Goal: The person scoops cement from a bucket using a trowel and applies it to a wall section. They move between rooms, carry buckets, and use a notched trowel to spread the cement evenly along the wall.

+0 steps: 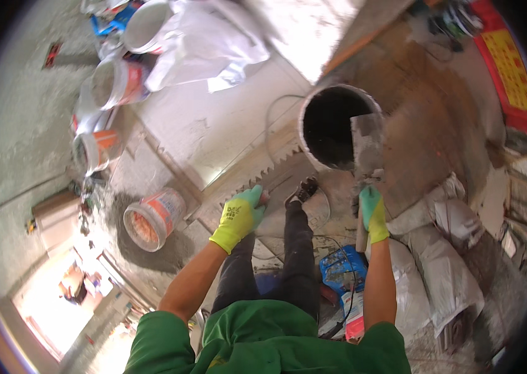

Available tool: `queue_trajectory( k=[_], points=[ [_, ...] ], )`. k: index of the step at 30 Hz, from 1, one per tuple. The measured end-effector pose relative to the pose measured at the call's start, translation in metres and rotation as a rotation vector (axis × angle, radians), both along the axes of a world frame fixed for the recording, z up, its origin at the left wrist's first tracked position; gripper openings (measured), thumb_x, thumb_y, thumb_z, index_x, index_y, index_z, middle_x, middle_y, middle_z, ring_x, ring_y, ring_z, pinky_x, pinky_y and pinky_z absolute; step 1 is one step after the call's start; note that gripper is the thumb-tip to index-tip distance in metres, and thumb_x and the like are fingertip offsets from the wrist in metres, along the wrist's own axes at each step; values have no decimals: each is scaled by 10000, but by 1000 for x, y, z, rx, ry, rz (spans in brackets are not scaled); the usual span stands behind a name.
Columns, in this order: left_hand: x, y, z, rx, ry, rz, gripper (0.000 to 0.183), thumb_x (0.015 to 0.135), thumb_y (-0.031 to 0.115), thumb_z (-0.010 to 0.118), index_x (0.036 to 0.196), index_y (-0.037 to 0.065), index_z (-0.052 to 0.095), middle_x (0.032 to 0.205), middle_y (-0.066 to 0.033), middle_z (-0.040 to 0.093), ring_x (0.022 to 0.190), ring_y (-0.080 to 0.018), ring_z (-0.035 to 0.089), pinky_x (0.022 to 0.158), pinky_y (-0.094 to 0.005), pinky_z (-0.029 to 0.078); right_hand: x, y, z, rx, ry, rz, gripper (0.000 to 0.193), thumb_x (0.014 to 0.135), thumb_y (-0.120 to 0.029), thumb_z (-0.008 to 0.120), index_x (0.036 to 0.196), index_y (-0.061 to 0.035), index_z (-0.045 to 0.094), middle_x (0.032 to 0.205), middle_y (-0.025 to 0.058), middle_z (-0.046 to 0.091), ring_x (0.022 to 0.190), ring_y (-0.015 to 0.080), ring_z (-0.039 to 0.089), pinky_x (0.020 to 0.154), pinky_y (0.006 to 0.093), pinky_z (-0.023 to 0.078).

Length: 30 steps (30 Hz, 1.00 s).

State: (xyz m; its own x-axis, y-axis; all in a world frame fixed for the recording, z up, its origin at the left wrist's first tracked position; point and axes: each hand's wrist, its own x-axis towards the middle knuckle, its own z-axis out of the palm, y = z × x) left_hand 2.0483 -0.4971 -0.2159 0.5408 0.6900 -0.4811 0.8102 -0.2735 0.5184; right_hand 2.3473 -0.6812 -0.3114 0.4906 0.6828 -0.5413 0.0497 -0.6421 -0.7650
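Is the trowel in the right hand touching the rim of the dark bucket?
Touching. In the head view the right hand holds the flat trowel with its blade lying across the near rim of the dark bucket, overlapping it with no gap showing.

The black bucket's point(332, 128) bottom is lying in darkness at one o'clock. The trowel blade point(366, 144) is covering its right rim, and its handle is disappearing inside the right hand point(372, 213). The left hand point(240, 217) is hiding the notched trowel's point(276, 171) grip. At twelve o'clock, the white bucket point(145, 25) is running off the frame.
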Motion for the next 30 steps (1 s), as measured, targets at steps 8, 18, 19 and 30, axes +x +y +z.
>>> queue_trajectory(
  k=[8,18,19,30],
  points=[
    [-146,-51,-49,-220,177,494,209,766,188,590,943,79,596,903,-172,657,895,-397,605,751,-456,476,-47,-119,-69,-350,539,-666,444,974,-491,403,968,-95,602,686,30,571,517,169,529,472,282,422],
    [-145,-30,-191,-204,396,93,147,814,183,572,952,153,613,945,-116,682,936,-330,644,771,-437,490,-112,-121,41,-431,76,-268,409,966,-458,471,957,-75,617,599,5,513,450,120,470,413,253,389],
    [-136,-24,-209,-196,428,49,140,827,187,563,954,162,616,944,-109,684,933,-317,649,770,-438,490,-112,-114,42,-457,46,-234,395,966,-445,477,979,-74,611,606,7,517,449,121,473,412,256,392],
    [-117,22,-341,-40,458,-334,151,860,183,535,986,176,617,1002,-94,678,964,-280,644,777,-430,475,-96,5,93,-464,11,-67,191,924,-181,543,1020,-20,504,728,82,586,577,163,575,499,320,451]
  ],
)
